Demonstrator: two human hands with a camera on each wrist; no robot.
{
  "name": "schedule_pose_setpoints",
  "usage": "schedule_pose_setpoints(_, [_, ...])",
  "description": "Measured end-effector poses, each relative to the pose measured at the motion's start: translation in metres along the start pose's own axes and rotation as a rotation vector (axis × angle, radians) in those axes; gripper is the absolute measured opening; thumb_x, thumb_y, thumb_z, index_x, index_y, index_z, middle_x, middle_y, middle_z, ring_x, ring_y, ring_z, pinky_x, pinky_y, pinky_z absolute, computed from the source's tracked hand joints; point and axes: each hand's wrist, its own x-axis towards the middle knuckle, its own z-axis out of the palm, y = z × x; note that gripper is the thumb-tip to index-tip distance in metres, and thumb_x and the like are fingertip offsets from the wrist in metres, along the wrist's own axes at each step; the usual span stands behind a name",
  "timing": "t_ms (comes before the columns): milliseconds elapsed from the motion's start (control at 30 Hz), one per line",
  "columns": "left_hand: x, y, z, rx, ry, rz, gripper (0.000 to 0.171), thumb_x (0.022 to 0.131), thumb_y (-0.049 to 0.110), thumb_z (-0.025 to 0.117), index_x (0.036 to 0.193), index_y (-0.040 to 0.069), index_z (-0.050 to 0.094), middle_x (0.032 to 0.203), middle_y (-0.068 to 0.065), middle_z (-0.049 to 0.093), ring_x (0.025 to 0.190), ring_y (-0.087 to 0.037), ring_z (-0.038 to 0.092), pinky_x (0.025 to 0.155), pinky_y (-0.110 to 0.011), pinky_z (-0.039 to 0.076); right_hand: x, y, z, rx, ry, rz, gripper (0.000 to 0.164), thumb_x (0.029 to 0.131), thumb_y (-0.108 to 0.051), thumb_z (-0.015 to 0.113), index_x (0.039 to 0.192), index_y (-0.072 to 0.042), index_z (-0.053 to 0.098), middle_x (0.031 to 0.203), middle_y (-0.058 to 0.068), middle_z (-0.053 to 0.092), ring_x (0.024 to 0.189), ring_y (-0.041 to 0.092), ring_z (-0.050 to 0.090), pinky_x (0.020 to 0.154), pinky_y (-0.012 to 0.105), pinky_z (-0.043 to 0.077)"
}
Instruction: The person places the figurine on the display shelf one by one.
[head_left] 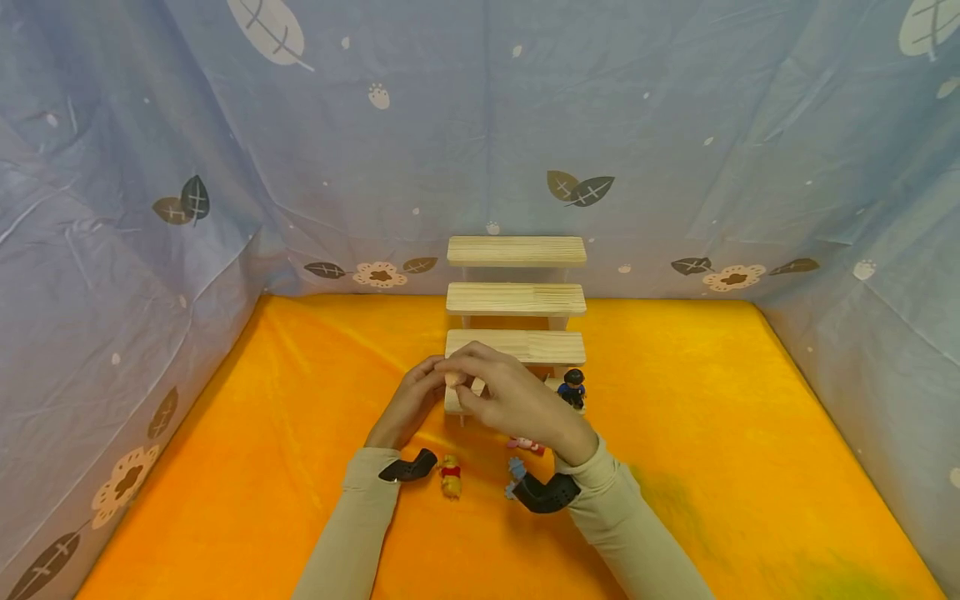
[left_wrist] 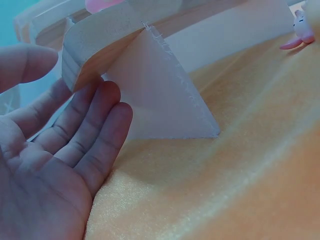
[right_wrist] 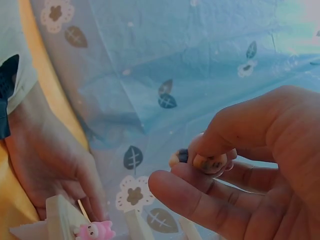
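My right hand [head_left: 517,396] pinches a small toy figurine [right_wrist: 210,162] between thumb and fingers, above the left end of a wooden step stand's lowest step. Tan and dark parts of the figurine show, but the fingers cover much of it. Beside that step's left end is my left hand [left_wrist: 60,135], fingers fairly straight and touching the wood [left_wrist: 95,55] from below, thumb held apart. A pink toy figure [right_wrist: 97,230] stands on the step near the left hand. At the right end sits a dark-haired toy figure in blue and black [head_left: 573,388].
Higher steps [head_left: 516,298] of the stand rise toward the back cloth. On the orange cloth lie a yellow bear toy in a red top [head_left: 450,477], a pink and red toy [head_left: 527,445] and a blue toy [head_left: 516,475], partly hidden by the right wrist's black strap.
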Motion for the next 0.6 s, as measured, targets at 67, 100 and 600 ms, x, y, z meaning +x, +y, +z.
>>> schedule_pose_setpoints(67, [0.001,0.001,0.000,-0.006,-0.003,0.004,0.026,0.107,0.030,0.050,0.125,0.014,0.061,0.121,0.004,0.062,0.115,-0.016,0.057,0.111,-0.039,0.037,0.000,0.000,-0.001,0.000,-0.001,0.007,0.032,0.105,-0.017,0.054,0.136,-0.011,0.061,0.126,0.005,0.063,0.096,0.010,0.057,0.079,0.035,0.056])
schedule_pose_setpoints(100, [0.002,0.001,0.000,-0.009,-0.002,0.008,0.026,0.107,0.029,0.051,0.125,0.014,0.061,0.121,0.004,0.062,0.116,-0.016,0.057,0.112,-0.039,0.036,0.001,-0.001,-0.002,0.000,-0.002,0.014,0.033,0.105,-0.018,0.054,0.137,-0.011,0.060,0.126,0.004,0.064,0.096,0.010,0.058,0.079,0.033,0.056])
schedule_pose_setpoints(600, [-0.002,-0.002,0.003,-0.007,0.019,-0.028,0.032,0.106,0.031,0.052,0.129,0.009,0.056,0.123,0.000,0.062,0.116,-0.018,0.059,0.107,-0.036,0.043,-0.008,0.000,-0.014,0.004,0.085,0.063,0.023,0.099,-0.028,0.066,0.120,-0.019,0.070,0.110,-0.007,0.070,0.089,0.006,0.063,0.076,0.028,0.056])
